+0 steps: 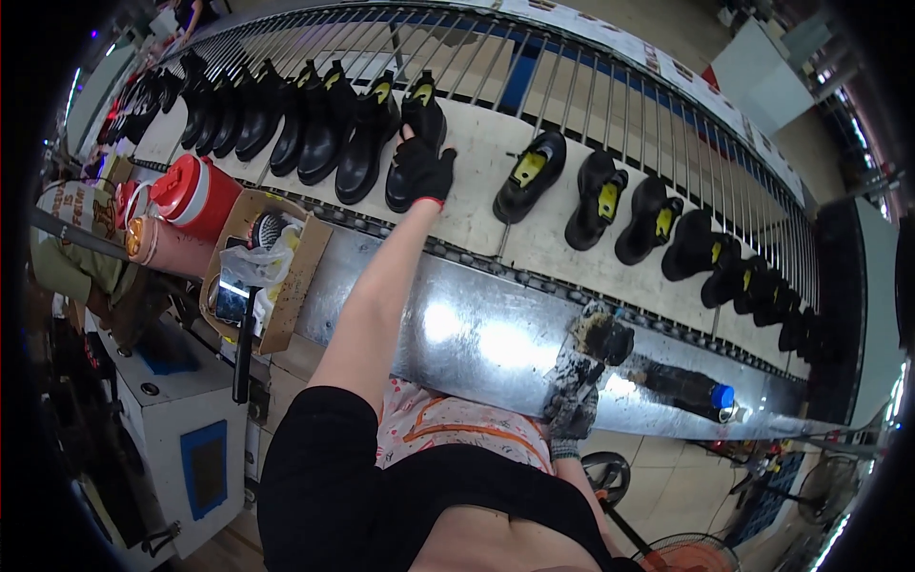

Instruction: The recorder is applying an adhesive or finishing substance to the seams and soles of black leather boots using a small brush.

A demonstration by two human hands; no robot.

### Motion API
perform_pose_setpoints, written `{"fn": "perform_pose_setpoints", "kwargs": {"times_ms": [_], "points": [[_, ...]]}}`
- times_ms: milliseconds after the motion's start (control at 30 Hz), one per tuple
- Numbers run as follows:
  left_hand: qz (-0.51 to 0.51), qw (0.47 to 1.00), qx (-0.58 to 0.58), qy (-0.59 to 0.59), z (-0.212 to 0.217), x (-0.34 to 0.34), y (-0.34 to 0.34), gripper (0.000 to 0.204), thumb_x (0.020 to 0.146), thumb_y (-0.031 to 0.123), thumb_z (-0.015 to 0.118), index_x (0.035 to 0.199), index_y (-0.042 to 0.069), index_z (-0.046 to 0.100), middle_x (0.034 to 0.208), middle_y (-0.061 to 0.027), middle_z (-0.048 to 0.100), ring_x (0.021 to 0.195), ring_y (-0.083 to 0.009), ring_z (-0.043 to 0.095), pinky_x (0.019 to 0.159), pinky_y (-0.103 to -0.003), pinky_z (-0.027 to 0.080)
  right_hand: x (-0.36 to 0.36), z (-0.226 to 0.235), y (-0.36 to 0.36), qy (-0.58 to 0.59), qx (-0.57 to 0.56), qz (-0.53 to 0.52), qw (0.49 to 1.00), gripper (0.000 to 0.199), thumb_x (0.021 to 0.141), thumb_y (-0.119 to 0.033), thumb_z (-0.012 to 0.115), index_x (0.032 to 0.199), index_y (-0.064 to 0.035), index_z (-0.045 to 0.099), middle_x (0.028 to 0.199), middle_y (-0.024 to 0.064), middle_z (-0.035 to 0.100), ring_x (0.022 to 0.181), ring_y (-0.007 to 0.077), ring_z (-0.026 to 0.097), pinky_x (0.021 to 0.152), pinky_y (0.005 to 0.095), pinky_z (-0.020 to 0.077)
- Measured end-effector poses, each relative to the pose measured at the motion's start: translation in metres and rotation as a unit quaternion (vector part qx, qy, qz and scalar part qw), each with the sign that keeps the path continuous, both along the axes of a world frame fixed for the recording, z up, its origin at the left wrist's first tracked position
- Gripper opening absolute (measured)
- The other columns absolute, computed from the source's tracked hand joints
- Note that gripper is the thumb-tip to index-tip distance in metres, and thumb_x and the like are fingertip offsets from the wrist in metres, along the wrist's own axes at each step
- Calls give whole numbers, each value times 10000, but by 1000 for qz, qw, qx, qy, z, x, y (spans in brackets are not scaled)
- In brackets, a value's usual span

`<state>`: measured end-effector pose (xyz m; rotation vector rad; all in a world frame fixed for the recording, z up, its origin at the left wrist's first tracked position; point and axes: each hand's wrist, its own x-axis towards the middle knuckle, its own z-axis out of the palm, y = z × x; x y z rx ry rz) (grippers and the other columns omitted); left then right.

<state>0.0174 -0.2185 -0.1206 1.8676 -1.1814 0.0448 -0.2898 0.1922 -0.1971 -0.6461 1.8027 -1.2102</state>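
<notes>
My left hand [424,170], in a black glove with bare fingertips, is closed around the front of a black ankle boot [401,191] on the white conveyor belt. The boot's yellow-green lining [423,91] shows at its top. Low over the metal ledge, my right hand [574,408] wears a grey knit glove smeared with black. Its fingers close on a black-stained, sponge-like pad [608,339], whose exact kind I cannot make out. Beside it on the ledge lies a dark bottle [675,386] with a blue cap.
More black boots [315,143] stand upright along the belt [467,143] to the left. Several low black shoes [530,176] line its right side. A metal rack [610,86] runs behind. At left are a cardboard box [295,276] of odds and ends and a red jug [195,195].
</notes>
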Motion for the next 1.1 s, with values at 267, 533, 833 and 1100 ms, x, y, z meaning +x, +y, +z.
{"fn": "perform_pose_setpoints", "kwargs": {"times_ms": [267, 533, 833, 1100], "points": [[-100, 991, 60, -63, -33, 95, -13, 897, 754, 453, 657, 1407, -23, 267, 1324, -248, 464, 1254, -360, 424, 1076, -378, 306, 9, 15, -7, 171, -23, 36, 984, 403, 939, -243, 465, 1288, -43, 446, 595, 26, 484, 439, 125, 451, 393, 306, 369], [-86, 950, 298, 23, 19, 51, 28, 787, 616, 550, 732, 1137, 37, 440, 1041, -209, 631, 956, -366, 635, 841, -449, 492, 2, -2, -11, 199, -65, 7, 978, 351, 898, -252, 519, 1157, -16, 503, 729, 52, 543, 597, 163, 534, 524, 331, 438], [-157, 951, 246, 100, 35, 66, 144, 1041, 513, 642, 744, 1212, -83, 476, 1122, -304, 582, 1043, -393, 592, 892, -415, 468, -16, -33, -16, 166, -47, 16, 985, 409, 910, -234, 549, 1272, -68, 460, 771, 29, 582, 509, 102, 513, 404, 253, 404], [-201, 936, 255, 133, 50, 35, 292, 757, 569, 532, 782, 1065, 20, 525, 970, -192, 651, 887, -344, 648, 783, -400, 509, -15, -20, -16, 125, -12, -2, 992, 390, 925, -241, 527, 1258, -39, 505, 931, 127, 632, 566, 153, 560, 469, 305, 438]]}}
